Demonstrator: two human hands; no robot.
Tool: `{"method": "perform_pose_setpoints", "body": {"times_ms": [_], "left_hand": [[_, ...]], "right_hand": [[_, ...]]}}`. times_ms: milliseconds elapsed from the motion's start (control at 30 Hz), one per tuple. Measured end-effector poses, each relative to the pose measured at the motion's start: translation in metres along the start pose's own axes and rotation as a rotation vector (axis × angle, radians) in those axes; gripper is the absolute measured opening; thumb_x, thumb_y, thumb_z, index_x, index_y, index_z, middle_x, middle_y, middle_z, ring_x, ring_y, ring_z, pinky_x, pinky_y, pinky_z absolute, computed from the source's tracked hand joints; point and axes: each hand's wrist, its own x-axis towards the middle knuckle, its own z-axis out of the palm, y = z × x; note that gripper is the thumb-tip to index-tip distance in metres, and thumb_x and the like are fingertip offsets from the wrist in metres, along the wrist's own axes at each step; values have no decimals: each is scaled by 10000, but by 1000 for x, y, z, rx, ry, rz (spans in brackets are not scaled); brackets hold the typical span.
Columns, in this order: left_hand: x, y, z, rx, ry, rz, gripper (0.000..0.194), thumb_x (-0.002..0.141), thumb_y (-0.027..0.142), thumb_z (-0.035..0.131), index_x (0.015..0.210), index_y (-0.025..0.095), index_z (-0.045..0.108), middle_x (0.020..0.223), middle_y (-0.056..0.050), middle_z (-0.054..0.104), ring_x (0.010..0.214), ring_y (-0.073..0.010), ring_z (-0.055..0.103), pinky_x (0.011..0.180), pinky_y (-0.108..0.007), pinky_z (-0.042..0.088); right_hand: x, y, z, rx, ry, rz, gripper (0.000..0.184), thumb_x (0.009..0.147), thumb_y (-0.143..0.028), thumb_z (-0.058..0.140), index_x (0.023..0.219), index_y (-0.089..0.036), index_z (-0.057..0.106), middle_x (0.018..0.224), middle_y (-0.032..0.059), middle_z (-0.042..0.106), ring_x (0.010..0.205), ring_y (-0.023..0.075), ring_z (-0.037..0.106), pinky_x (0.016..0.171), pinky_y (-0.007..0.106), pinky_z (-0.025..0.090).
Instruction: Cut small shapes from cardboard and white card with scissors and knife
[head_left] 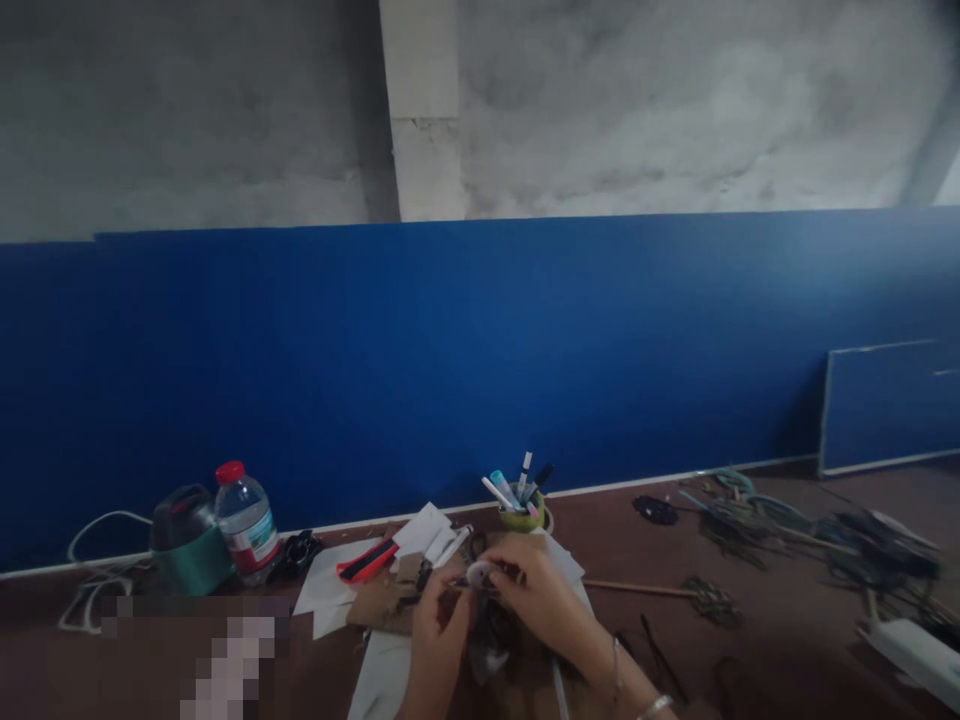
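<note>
Commentator: Whitish rounded piece point(478, 573)! Held up between left hand point(441, 620) and right hand point(529, 580), just above the cluttered brown tabletop point(615, 560).

Co-commentator: Gripped how?

Commentator: Pinched in the right fingertips, by the look of it. Saw the left fingers bent close beside it; couldn't tell whether gripping or merely steadying.

Co-commentator: Got how far?

Commentator: Looked mid-handling: already off the tabletop, not yet set down. Couldn't tell what remained to be done to it; too small, too blurred.

Co-commentator: Spotted anything nearby?

Commentator: Spotted a red-and-black utility knife point(367, 562) beyond the left hand, lying on paper sheets point(322, 590), clear of the fingers. Saw pens point(504, 488) propped in a green cup point(519, 521) farther back, likewise untouched.
</note>
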Motion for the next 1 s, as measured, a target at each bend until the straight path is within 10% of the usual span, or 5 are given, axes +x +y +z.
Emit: {"method": "perform_pose_setpoints", "body": {"times_ms": [300, 600, 1000], "left_hand": [[1, -13, 2, 9, 41, -47, 408, 570, 533, 756, 696, 161, 647, 583, -3, 616, 543, -136, 526, 490, -210, 386], [5, -18, 2, -74, 49, -139, 498, 552, 602, 733, 742, 163, 594, 452, 18, 584, 397, -98, 478, 373, -180, 343], [4, -8, 5, -200, 70, -216, 443, 554, 508, 774, 719, 164, 550, 491, 8, 623, 419, -101, 544, 381, -166, 361]], "right_hand": [[-1, 10, 3, -35, -75, 18, 236, 774, -241, 519, 897, -229, 719, 820, 26, 719, 717, 176, 613, 643, 236, 411], [6, 50, -34, -211, 260, 267, 183, 779, -318, 492, 710, -210, 623, 674, 30, 670, 634, 180, 574, 571, 248, 340], [14, 49, -48, -453, 193, 330, 211, 796, -279, 473, 641, -202, 593, 661, 40, 666, 620, 158, 565, 549, 227, 305]]}}
